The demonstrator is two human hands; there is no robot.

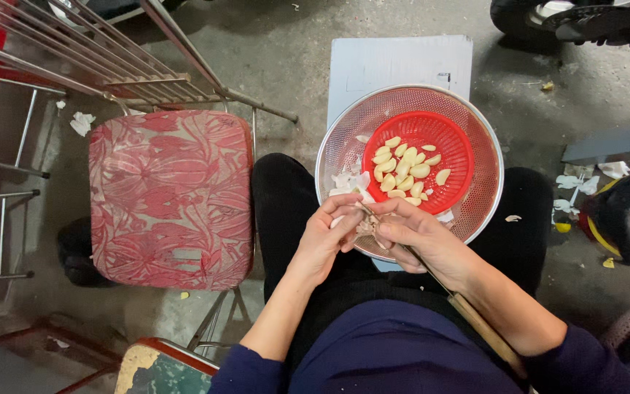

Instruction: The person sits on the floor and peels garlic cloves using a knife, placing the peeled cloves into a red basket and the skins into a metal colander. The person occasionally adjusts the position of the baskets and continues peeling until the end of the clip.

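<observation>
Concrete floor (286, 66), grey and stained, littered with white scraps of peel. Nearest me, on my lap: left hand (324, 237) curled, fingertips pinching a garlic clove (364, 226). Right hand (421, 237) closed around a knife (475, 321) with a wooden handle, thumb pressing the same clove. Just beyond, a metal colander (344, 138) rests on my knees, holding loose skins and a red plastic basket (455, 138) of peeled cloves (402, 171). Left of me, a red floral chair cushion (169, 197). Farther off, a metal frame (111, 66) and a pale flat board (395, 62).
</observation>
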